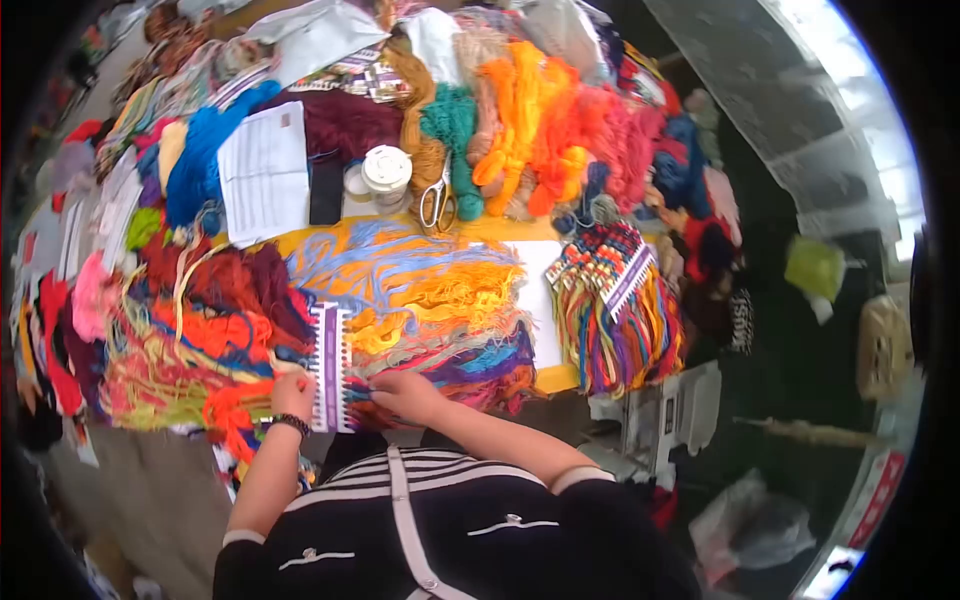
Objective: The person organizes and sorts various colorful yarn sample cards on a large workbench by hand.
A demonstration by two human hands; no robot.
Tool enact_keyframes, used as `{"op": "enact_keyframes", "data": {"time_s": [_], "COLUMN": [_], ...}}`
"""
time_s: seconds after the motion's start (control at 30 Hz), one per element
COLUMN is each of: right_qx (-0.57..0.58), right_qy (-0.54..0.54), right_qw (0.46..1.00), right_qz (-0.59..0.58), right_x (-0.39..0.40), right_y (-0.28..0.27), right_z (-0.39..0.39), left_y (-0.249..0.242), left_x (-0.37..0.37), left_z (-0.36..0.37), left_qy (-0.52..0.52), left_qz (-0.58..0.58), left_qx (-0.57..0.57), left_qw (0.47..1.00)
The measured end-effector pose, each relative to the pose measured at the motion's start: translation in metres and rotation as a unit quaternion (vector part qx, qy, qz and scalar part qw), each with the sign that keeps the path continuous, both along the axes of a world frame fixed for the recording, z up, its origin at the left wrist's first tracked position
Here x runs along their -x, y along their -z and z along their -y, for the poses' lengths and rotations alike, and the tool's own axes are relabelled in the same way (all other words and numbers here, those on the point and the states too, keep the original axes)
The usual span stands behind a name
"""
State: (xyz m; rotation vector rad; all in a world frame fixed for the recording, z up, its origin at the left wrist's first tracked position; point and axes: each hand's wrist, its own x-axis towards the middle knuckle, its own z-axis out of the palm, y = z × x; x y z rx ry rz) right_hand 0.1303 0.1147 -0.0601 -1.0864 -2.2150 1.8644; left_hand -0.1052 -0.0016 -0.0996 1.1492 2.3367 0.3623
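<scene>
Lying lengthwise toward the body at the front of the yellow worktop (556,379), a purple-and-white card strip with toothed edges (331,370) is flanked by both hands. Its left edge is met by the curled fingers of the left hand (293,393); by the bent fingers of the right hand (408,397), dark thread strands (359,391) are approached from the right. Whether anything is gripped by either cannot be told. Loose blue, orange and purple thread (440,290) is spread beyond the right hand.

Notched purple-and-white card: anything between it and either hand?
Nothing solid visible. Left hand is at the left edge of the card; right hand is just off its right edge, only thread between.
</scene>
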Motion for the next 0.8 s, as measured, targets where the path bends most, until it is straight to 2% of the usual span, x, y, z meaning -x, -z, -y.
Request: {"op": "enact_keyframes", "data": {"time_s": [0.03,0.07,0.1,0.13,0.17,0.2,0.23,0.27,0.3,0.37,0.4,0.43,0.47,0.5,0.57,0.6,0.63,0.67,0.73,0.77,0.8], "right_qx": [-0.016,-0.030,0.035,0.077,0.120,0.266,0.374,0.474,0.478,0.345,0.126,-0.027,-0.177,-0.195,-0.232,-0.262,-0.283,-0.304,-0.358,-0.373,-0.407], "right_qy": [0.062,0.120,0.135,0.158,0.182,0.230,0.276,0.317,0.327,0.315,0.294,0.270,0.238,0.260,0.222,0.206,0.186,0.166,0.179,0.187,0.203], "right_qw": [0.998,0.992,0.990,0.984,0.976,0.936,0.885,0.817,0.811,0.871,0.941,0.962,0.951,0.945,0.947,0.941,0.936,0.930,0.903,0.895,0.884], "right_qz": [-0.004,-0.010,0.039,0.005,-0.029,0.032,-0.023,-0.079,-0.086,-0.150,-0.108,-0.013,0.083,0.033,-0.013,-0.066,-0.095,-0.124,-0.157,-0.159,-0.109], "right_x": [0.022,0.043,0.060,0.076,0.087,0.099,0.104,0.109,0.113,0.118,0.118,0.116,0.114,0.112,0.110,0.107,0.102,0.094,0.068,0.051,0.030], "right_y": [0.009,0.018,0.033,0.059,0.076,0.005,-0.004,-0.019,-0.036,-0.040,-0.027,-0.046,-0.075,-0.092,-0.136,-0.160,-0.186,-0.212,-0.249,-0.262,-0.280], "right_z": [0.010,0.019,0.022,0.025,0.030,0.014,0.011,0.008,0.006,0.008,0.007,0.001,-0.007,-0.009,-0.009,-0.004,-0.001,0.002,0.006,0.007,0.006], "left_y": [0.008,0.000,-0.008,-0.019,-0.051,-0.068,-0.084,-0.107,-0.105,-0.093,-0.088,-0.089,-0.093,-0.100,-0.115,-0.150,-0.132,-0.135,-0.140,-0.127,-0.107], "left_x": [0.006,0.007,0.010,0.012,0.011,0.011,0.013,0.017,0.024,0.040,0.041,0.042,0.042,0.044,0.033,0.020,0.010,-0.003,-0.023,-0.025,-0.024], "left_z": [0.005,0.004,0.004,0.002,-0.003,-0.003,-0.003,-0.005,0.001,0.012,0.016,0.021,0.028,0.032,0.043,0.033,0.037,0.029,0.006,-0.003,-0.014], "left_qy": [-0.008,-0.011,-0.043,-0.133,-0.161,-0.180,-0.200,-0.211,-0.207,-0.105,-0.086,-0.038,0.009,0.011,0.022,0.100,0.153,0.294,0.339,0.314,0.284], "left_qz": [0.064,0.121,0.252,0.408,0.510,0.558,0.604,0.620,0.623,0.546,0.495,0.395,0.286,0.300,0.416,0.369,0.412,0.346,0.155,0.159,0.160], "left_qx": [0.021,-0.011,-0.018,0.022,0.008,-0.031,-0.071,-0.052,-0.051,-0.069,-0.086,-0.135,-0.181,-0.194,-0.133,-0.023,0.000,-0.048,0.111,0.009,-0.094], "left_qw": [0.998,0.993,0.967,0.903,0.845,0.809,0.768,0.754,0.753,0.828,0.860,0.908,0.941,0.934,0.899,0.924,0.898,0.890,0.921,0.936,0.941]}}
